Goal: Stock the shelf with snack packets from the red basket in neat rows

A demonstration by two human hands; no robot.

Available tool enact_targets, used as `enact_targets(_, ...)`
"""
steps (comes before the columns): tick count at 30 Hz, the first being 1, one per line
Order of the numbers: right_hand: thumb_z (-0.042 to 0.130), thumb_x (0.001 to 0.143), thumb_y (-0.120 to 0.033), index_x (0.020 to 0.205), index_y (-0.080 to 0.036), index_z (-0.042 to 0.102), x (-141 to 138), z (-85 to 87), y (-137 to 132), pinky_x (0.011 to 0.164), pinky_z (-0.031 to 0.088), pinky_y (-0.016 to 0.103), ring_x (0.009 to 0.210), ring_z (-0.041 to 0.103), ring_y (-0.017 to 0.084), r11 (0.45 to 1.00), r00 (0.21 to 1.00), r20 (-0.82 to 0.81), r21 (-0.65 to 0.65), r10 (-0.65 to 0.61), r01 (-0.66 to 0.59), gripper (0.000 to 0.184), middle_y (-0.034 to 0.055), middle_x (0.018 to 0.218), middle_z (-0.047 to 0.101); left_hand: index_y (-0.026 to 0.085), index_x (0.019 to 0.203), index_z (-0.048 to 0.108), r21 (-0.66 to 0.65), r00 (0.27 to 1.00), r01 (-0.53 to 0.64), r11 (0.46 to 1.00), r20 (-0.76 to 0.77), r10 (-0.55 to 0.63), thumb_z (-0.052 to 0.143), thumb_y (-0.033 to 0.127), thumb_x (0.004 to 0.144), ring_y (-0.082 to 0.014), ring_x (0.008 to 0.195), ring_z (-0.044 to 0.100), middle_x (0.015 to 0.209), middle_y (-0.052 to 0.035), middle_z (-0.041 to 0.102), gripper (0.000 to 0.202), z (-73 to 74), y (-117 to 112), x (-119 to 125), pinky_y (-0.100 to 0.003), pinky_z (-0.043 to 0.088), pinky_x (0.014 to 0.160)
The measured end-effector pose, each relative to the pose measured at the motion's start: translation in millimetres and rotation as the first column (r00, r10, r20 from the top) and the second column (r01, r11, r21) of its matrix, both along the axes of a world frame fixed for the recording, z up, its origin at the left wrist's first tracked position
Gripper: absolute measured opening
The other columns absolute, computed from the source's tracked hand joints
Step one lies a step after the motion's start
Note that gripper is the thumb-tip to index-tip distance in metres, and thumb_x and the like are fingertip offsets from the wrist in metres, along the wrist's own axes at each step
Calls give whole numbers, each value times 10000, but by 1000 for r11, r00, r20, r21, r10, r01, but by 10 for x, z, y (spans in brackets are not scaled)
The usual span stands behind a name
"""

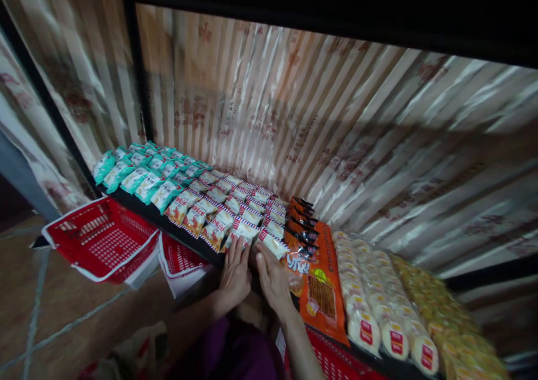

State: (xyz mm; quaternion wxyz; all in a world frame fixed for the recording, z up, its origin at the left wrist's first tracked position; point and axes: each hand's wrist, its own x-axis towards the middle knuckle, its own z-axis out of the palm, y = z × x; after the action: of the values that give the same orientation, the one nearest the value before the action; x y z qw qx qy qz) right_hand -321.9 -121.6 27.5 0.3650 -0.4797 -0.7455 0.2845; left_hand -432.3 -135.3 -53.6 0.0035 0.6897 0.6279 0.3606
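My left hand [236,274] lies with its fingers stretched against the front of a white and orange snack packet [244,231] in the front row on the black shelf. Beside it, my right hand [274,279] touches the lower front of the neighbouring packet [273,243], its fingers extended and partly hidden. Neither hand is wrapped around a packet. Similar packets with striped edges [218,226] stand in rows to the left and behind. Right of my hands are dark orange packets [300,237] and a large flat orange bag [323,279].
Turquoise packets [145,185] fill the shelf's left end. Rolls of round white items [363,329] and yellow wrapped goods [458,318] occupy the right. Red baskets [105,251] stand below at left. Behind hangs a striped curtain [260,88]; a dark upper shelf [336,15] overhangs.
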Motion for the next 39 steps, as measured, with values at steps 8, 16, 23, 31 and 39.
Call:
enact_targets(8, 335, 874, -605, 1230, -174, 591, -298, -229, -429, 1092, 311, 439, 1238, 481, 246, 993, 994, -6, -33, -113, 112, 614, 107, 1292, 565, 105, 1407, 333, -122, 970, 217, 968, -83, -228, 455, 175, 850, -307, 1410, 110, 1518, -177, 183, 574, 51, -1, -326, -496, 279, 1091)
enact_targets(16, 217, 854, -673, 1310, -86, 502, -516, -362, -695, 1120, 263, 421, 1314, 394, 240, 973, 973, 39, -40, -226, 228, 796, 145, 1374, 477, 46, 1376, 370, -298, 975, 198, 934, -38, -219, 454, 127, 767, -286, 1420, -8, 1537, -169, 102, 620, 126, -239, -776, -454, 177, 1135)
enact_targets(23, 174, 864, -657, 1315, -50, 487, -917, -438, -490, 1118, 268, 413, 1330, 369, 241, 976, 972, 89, 17, -216, 216, 819, 162, 1396, 443, 73, 1400, 343, -312, 991, 77, 947, -84, -109, 461, 143, 740, -291, 1421, -8, 1543, -137, 104, 674, 196, -126, -1273, -471, 141, 1139)
enact_targets(31, 139, 892, -613, 1334, -39, 461, -1500, -513, 58, 1137, 216, 415, 1386, 256, 238, 986, 982, 106, 69, -156, 149, 793, 169, 1466, 330, 58, 1387, 343, -285, 990, 18, 958, -127, -56, 421, 130, 778, -296, 1419, 38, 1531, -164, 146, 618, 175, 207, -1821, -477, 133, 1138)
enact_targets(39, 112, 896, -601, 1327, -26, 463, -1648, -673, 397, 1133, 209, 445, 1383, 256, 246, 982, 979, 144, 142, -147, 126, 800, 184, 1442, 366, 46, 1414, 287, -392, 981, 95, 915, -120, -154, 404, 160, 801, -306, 1407, 134, 1516, -184, 188, 634, 71, 376, -1915, -459, 250, 1109)
